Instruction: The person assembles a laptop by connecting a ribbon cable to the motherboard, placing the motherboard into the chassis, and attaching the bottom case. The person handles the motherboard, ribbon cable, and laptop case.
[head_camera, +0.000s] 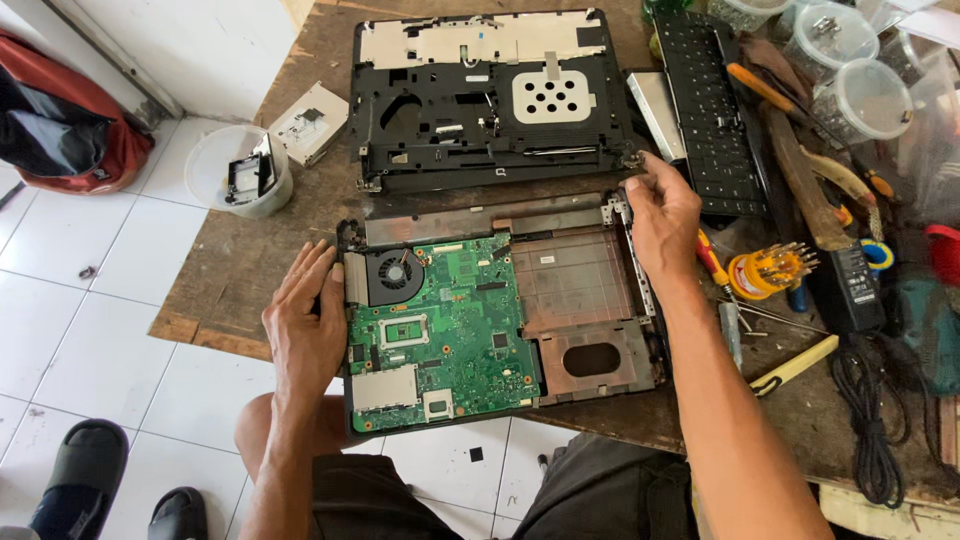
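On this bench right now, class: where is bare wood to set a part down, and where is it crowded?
Bare wood lies left of the laptop base, below the white tub, beside the left hand. Right of the right hand, the keyboard, screwdrivers and cables crowd it.

wooden table (235, 262), open laptop base (590, 290), keyboard (708, 105)

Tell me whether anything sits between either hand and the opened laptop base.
Nothing visible does. The left hand lies flat against the left edge of the laptop base, beside the green circuit board. The right hand grips the base's upper right corner, directly touching it.
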